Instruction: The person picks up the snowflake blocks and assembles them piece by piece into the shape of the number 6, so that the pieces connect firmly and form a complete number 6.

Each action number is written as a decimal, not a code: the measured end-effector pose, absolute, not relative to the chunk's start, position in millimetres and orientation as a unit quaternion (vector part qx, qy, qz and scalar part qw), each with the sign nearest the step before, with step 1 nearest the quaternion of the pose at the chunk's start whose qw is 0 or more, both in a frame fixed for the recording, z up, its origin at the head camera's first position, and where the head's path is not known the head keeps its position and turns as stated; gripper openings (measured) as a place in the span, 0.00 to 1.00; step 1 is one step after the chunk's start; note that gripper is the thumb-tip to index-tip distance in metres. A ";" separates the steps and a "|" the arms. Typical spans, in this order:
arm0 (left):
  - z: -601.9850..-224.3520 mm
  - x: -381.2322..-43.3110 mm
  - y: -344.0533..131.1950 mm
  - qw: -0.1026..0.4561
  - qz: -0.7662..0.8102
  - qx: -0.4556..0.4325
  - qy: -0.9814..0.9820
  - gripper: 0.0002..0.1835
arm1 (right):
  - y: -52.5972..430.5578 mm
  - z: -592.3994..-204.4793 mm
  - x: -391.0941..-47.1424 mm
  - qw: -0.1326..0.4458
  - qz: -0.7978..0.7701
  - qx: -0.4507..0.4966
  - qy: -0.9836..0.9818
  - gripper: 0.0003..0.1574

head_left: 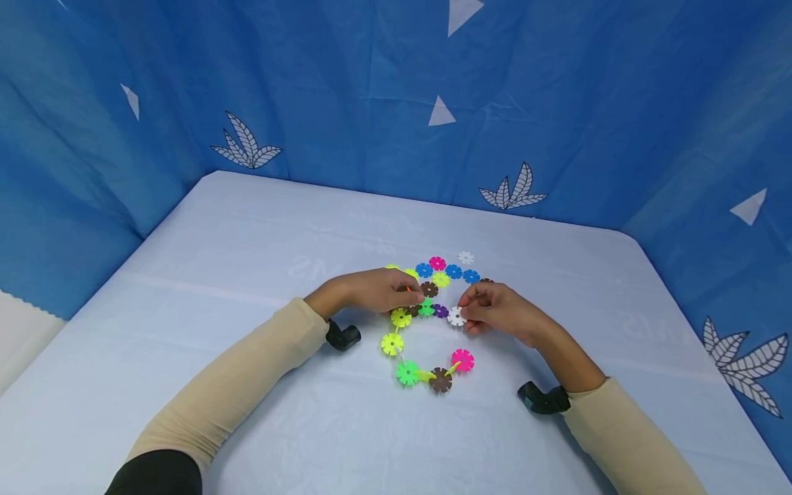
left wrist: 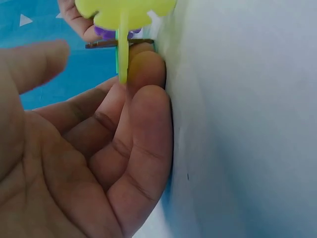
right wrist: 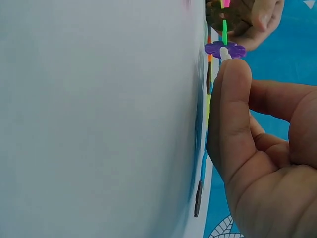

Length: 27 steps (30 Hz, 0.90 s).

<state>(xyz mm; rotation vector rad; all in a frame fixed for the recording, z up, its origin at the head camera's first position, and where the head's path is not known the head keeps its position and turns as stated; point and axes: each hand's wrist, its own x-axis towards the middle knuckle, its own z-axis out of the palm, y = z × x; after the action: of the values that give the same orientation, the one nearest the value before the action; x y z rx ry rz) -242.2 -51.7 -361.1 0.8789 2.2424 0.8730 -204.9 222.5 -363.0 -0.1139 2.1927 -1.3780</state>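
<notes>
My right hand (head_left: 500,313) pinches a white notched disc (head_left: 456,317) between thumb and fingers. In the right wrist view the white disc (right wrist: 225,53) meets a purple disc (right wrist: 237,50) edge to face. That purple disc (head_left: 440,311) adjoins a green disc (head_left: 426,306) at the chain's end. My left hand (head_left: 383,290) is at the green and brown discs. In the left wrist view its thumb stands apart from its bent fingers, which are behind a yellow disc (left wrist: 123,12) and a brown disc (left wrist: 101,44); contact is partly hidden.
Joined yellow (head_left: 392,344), green (head_left: 408,373), brown (head_left: 441,380) and pink (head_left: 462,361) discs curve toward me. Behind the hands lie blue discs (head_left: 454,271), a pink disc (head_left: 437,263) and a separate white disc (head_left: 466,257). A blue curtain (head_left: 371,96) borders the white table (head_left: 278,234).
</notes>
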 end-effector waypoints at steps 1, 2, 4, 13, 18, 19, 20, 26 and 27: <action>-360.9 -242.0 -52.3 0.288 0.330 0.325 0.838 0.16 | 222.2 -363.1 -204.8 0.272 -0.516 -0.042 0.811 0.11; -360.8 -242.0 -52.7 0.289 0.333 0.323 0.837 0.16 | 222.1 -363.1 -204.7 0.272 -0.519 -0.044 0.809 0.11; -360.2 -242.0 -52.8 0.292 0.337 0.321 0.836 0.15 | 222.0 -363.2 -204.4 0.272 -0.523 -0.047 0.807 0.11; -361.3 -244.0 -52.2 0.289 0.339 0.326 0.834 0.13 | 218.7 -362.3 -203.1 0.275 -0.519 -0.050 0.808 0.12; -364.0 -245.1 -52.2 0.291 0.350 0.331 0.826 0.09 | 212.1 -365.4 -204.1 0.282 -0.518 -0.047 0.806 0.13; -364.6 -245.3 -52.2 0.291 0.352 0.334 0.824 0.08 | 210.9 -366.0 -204.1 0.282 -0.519 -0.045 0.805 0.12; -365.1 -245.3 -52.2 0.290 0.354 0.337 0.823 0.08 | 209.8 -366.2 -203.8 0.284 -0.520 -0.046 0.804 0.12; -364.7 -242.1 -52.5 0.288 0.364 0.325 0.824 0.06 | 205.3 -366.5 -202.4 0.281 -0.520 -0.054 0.805 0.11; -364.3 -241.3 -52.3 0.287 0.365 0.322 0.825 0.06 | 204.5 -366.5 -202.3 0.280 -0.520 -0.051 0.805 0.11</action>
<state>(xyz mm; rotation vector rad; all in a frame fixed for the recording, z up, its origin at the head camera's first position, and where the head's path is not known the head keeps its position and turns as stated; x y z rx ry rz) -241.3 -52.3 -364.3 0.8590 2.2051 0.9751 -202.3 204.5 -366.5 -0.1371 2.1598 -1.3939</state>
